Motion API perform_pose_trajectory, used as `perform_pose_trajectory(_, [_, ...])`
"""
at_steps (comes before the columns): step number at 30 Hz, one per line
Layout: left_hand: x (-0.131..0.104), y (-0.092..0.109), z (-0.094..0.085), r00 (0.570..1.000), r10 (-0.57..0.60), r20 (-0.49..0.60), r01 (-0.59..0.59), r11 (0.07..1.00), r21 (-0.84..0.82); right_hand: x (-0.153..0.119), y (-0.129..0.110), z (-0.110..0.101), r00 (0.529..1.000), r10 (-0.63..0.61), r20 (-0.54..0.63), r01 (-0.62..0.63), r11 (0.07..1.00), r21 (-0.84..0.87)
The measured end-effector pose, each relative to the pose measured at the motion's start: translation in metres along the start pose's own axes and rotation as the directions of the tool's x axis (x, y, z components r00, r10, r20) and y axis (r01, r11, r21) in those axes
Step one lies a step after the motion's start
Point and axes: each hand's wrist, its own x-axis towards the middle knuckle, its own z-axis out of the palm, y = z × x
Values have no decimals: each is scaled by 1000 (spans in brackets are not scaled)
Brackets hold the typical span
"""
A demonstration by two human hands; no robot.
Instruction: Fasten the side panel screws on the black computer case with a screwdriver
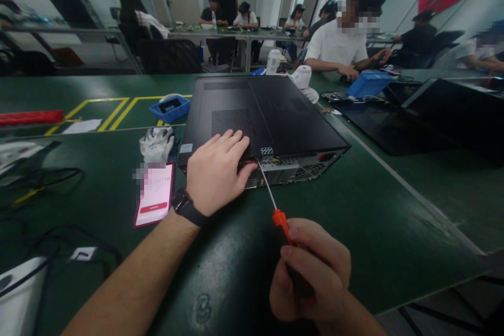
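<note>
A black desktop computer case [291,115] lies on its side on the green table, its rear panel with fan grille facing me. My left hand [218,170] rests flat on the top near the rear edge, fingers extended and thumb over the edge. My right hand [315,270] grips the orange and black handle of a screwdriver [268,189]. Its shaft points away from me, and the tip meets the upper rear edge of the case beside my left thumb. Whatever sits under the tip is too small to make out.
Left of the case are a phone [155,197], a glove [156,143] and a blue tray [169,108]. Cables [43,176] lie further left. A black panel [378,121] is at the right. Across the table a person in a white shirt [338,42] works beside another blue box [369,84].
</note>
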Motion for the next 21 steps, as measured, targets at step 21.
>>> perform_pose_trajectory(21, [0, 0, 0, 1000, -17, 22, 17, 1000, -5, 2, 2, 12, 981, 54, -187, -45, 998, 50])
